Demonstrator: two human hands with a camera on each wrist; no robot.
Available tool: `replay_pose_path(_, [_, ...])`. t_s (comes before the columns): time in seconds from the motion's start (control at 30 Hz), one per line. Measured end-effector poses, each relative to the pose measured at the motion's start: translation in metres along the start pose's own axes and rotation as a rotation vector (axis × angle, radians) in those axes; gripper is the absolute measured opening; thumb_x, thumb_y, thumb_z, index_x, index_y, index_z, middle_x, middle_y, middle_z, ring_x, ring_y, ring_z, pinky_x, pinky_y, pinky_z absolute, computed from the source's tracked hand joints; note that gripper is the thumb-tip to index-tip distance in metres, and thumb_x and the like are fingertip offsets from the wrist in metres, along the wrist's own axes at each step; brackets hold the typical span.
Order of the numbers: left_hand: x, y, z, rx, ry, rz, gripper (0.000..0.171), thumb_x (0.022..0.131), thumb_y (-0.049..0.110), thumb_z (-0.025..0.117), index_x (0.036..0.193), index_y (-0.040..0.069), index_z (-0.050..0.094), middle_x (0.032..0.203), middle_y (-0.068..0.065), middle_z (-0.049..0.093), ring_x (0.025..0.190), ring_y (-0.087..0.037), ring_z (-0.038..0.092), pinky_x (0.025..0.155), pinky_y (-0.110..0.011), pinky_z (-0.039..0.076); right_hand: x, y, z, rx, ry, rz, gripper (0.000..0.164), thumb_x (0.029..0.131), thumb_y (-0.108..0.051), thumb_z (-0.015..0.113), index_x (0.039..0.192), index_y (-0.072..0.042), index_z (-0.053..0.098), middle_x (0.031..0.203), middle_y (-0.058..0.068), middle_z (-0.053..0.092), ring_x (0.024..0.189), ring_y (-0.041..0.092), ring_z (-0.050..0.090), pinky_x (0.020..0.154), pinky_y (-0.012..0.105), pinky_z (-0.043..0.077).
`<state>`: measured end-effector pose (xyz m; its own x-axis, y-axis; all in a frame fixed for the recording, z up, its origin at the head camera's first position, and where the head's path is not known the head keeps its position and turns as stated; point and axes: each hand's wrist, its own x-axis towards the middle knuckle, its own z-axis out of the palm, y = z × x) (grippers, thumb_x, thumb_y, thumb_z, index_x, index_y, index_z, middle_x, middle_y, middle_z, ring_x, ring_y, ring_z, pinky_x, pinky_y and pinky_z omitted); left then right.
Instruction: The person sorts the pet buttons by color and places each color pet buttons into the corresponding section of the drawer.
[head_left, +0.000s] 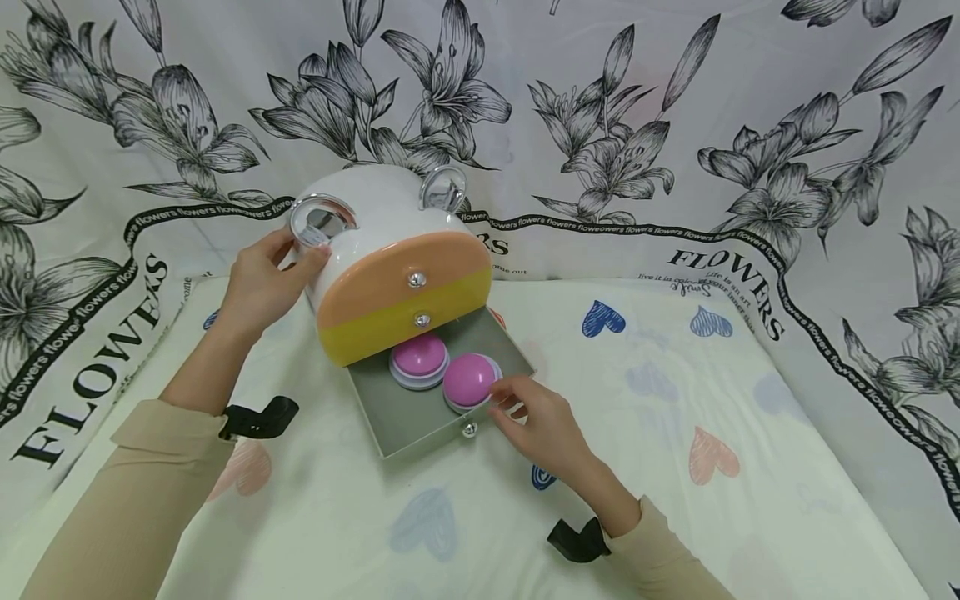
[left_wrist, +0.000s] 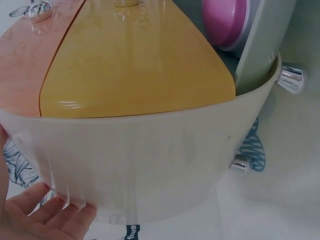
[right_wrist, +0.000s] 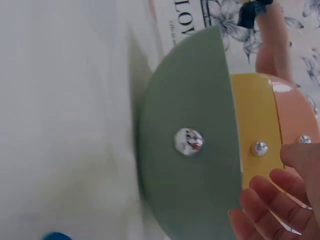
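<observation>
A white drawer box (head_left: 375,196) with a rounded back has an orange drawer front (head_left: 375,279), a yellow drawer front (head_left: 390,325) and a grey-green drawer (head_left: 397,429) pulled out. My left hand (head_left: 262,279) holds the box's left side by a silver ear-like ring (head_left: 322,218); its fingers (left_wrist: 75,220) lie against the white shell. Two round things with pink domed tops and pale bases sit in the drawer: one rear-left (head_left: 418,356), one front-right (head_left: 470,380). My right hand (head_left: 540,421) has its fingertips at the front-right one's edge, loosely bent; contact is unclear.
Silver knobs (head_left: 469,430) stick out from the drawer fronts. A second silver ring (head_left: 444,188) stands on the box's right. Short silver feet (left_wrist: 292,78) show underneath. Heart-patterned pale cloth (head_left: 615,467) lies below, and a flower-printed cloth (head_left: 585,50) rises behind.
</observation>
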<state>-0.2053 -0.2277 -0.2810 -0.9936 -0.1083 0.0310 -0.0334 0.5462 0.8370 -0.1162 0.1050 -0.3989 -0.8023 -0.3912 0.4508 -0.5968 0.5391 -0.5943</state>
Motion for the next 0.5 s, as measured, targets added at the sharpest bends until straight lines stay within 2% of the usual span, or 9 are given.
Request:
replay_pose_path(0.23, [0.001, -0.001, 0.000, 0.000, 0.001, -0.001, 0.076, 0.086, 0.056, 0.050, 0.146, 0.016, 0.026, 0.154, -0.002, 0.017, 0.141, -0.020, 0.014, 0.106, -0.044, 0.034, -0.013, 0.005, 0.013, 0.016, 0.019, 0.018, 0.020, 0.080, -0.009, 0.070, 0.097, -0.006, 0.062, 0.085, 0.000, 0.065, 0.075, 0.011, 0.063, 0.059, 0.025, 0.057])
replay_pose_path(0.5, [0.000, 0.000, 0.000, -0.003, 0.001, -0.003, 0.076, 0.086, 0.057, 0.050, 0.146, 0.016, 0.027, 0.154, -0.002, 0.017, 0.141, -0.020, 0.015, 0.106, -0.044, 0.034, -0.020, 0.005, 0.031, 0.010, 0.017, 0.045, 0.014, 0.078, -0.013, 0.071, 0.087, -0.011, 0.061, 0.078, -0.005, 0.065, 0.071, 0.008, 0.062, 0.058, 0.019, 0.054])
